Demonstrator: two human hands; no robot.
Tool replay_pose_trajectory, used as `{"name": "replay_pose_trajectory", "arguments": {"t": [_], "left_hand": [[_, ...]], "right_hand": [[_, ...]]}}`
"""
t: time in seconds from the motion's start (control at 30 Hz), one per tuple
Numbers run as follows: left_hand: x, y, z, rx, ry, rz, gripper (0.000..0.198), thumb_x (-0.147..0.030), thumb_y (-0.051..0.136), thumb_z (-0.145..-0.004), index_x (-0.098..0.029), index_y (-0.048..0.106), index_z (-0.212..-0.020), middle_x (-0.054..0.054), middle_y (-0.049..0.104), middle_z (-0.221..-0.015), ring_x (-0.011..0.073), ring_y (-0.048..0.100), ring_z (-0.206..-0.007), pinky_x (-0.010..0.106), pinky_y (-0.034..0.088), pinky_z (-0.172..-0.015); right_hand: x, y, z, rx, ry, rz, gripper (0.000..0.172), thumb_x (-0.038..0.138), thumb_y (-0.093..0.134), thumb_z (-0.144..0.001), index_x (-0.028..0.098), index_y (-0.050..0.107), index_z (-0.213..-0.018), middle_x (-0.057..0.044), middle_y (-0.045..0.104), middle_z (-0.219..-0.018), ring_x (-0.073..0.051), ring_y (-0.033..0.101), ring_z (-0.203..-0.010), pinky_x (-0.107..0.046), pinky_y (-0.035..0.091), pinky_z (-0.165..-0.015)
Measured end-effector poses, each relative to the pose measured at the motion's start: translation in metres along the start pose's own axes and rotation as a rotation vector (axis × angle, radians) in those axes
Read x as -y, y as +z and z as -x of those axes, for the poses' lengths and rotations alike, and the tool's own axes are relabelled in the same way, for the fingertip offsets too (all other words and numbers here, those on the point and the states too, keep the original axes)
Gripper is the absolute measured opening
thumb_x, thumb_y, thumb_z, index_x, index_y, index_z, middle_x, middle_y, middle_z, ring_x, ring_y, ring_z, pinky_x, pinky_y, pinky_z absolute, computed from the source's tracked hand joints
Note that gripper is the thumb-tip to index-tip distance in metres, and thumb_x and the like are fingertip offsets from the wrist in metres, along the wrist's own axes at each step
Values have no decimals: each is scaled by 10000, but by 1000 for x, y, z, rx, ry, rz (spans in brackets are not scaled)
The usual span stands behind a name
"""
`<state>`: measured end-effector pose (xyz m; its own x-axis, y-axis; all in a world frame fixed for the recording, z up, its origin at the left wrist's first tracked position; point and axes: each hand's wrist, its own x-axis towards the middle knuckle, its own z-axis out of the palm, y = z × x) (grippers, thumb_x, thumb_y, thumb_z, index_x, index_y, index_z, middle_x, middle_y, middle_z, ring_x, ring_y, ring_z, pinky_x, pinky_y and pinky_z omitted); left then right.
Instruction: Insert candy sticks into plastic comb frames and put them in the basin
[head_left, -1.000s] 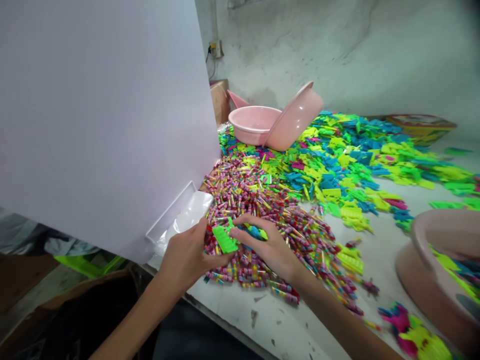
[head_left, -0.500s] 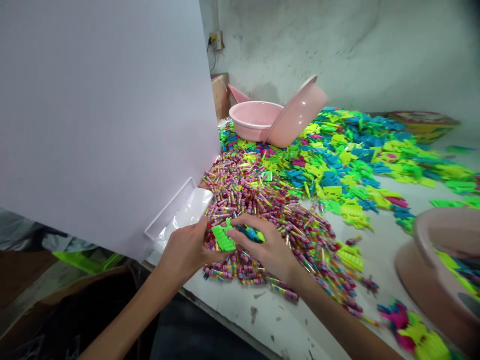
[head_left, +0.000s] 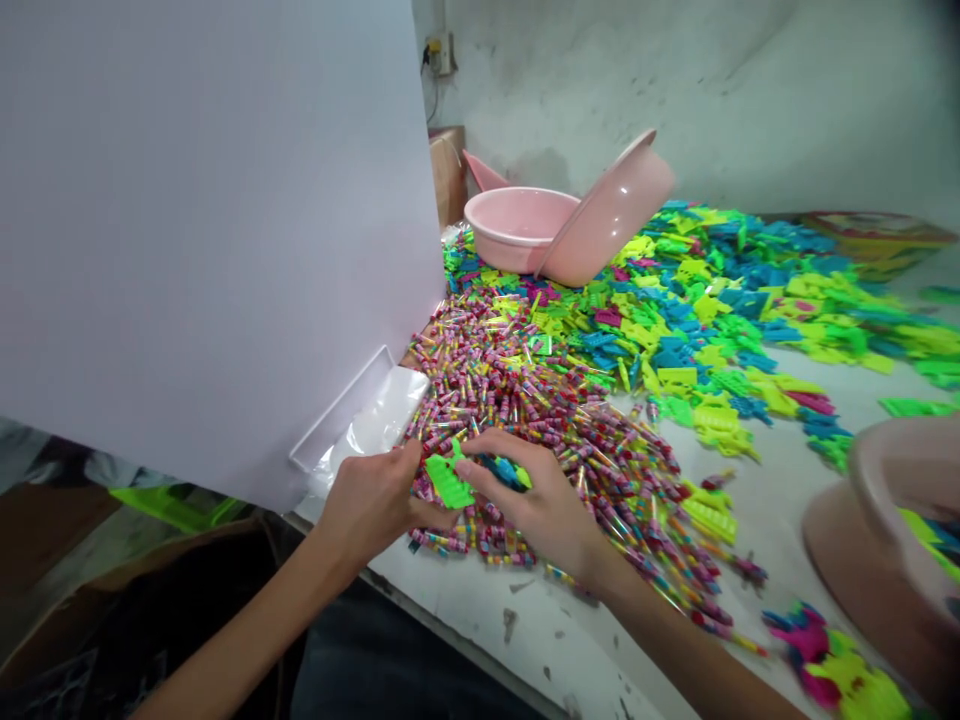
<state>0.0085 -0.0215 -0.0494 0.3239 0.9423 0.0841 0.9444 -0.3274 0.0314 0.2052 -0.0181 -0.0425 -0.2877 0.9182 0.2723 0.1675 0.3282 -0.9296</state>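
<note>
My left hand (head_left: pixel 367 505) and my right hand (head_left: pixel 532 505) hover close together over a heap of small pink-and-yellow striped tubes (head_left: pixel 540 400) on a white table (head_left: pixel 480 620). Between my left fingers and thumb is a bright green comb-shaped plastic piece (head_left: pixel 448 480). My right fingers close on a blue and green plastic piece (head_left: pixel 504 473), partly hidden by them. Farther off lies a wide spread of green, blue and pink plastic pieces (head_left: pixel 697 310).
A large white board (head_left: pixel 210 230) fills the left side, with a white tray and plastic bag (head_left: pixel 371 425) at its foot. Pink basins (head_left: pixel 517 225) stand at the back, and another pink basin (head_left: pixel 874 540) sits at the right. A dark bag (head_left: pixel 150 620) lies below the table edge.
My right fingers have closed over the blue and green piece. The view has tilted, so the table and basins sit higher in the frame.
</note>
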Motion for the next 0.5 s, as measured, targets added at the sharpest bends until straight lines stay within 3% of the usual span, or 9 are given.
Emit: {"name": "replay_pose_trajectory", "arguments": {"t": [0.27, 0.5], "left_hand": [[1, -2, -1, 72, -14, 41, 441, -613, 652, -777, -207, 499, -856, 38, 722, -782, 269, 712, -726, 277, 292, -525], [-9, -4, 0, -134, -13, 140, 428, -557, 624, -816, -206, 475, -1011, 61, 664, -957, 264, 662, -895, 312, 447, -650]], "right_hand": [[-8, 6, 1, -78, -37, -16, 93, 264, 632, -900, 200, 699, -911, -23, 699, -935, -171, 647, -868, -278, 479, -834], [-9, 8, 0, -178, 56, -113, 135, 314, 644, -888, 201, 703, -933, -20, 690, -965, -186, 635, -911, -289, 464, -872]]}}
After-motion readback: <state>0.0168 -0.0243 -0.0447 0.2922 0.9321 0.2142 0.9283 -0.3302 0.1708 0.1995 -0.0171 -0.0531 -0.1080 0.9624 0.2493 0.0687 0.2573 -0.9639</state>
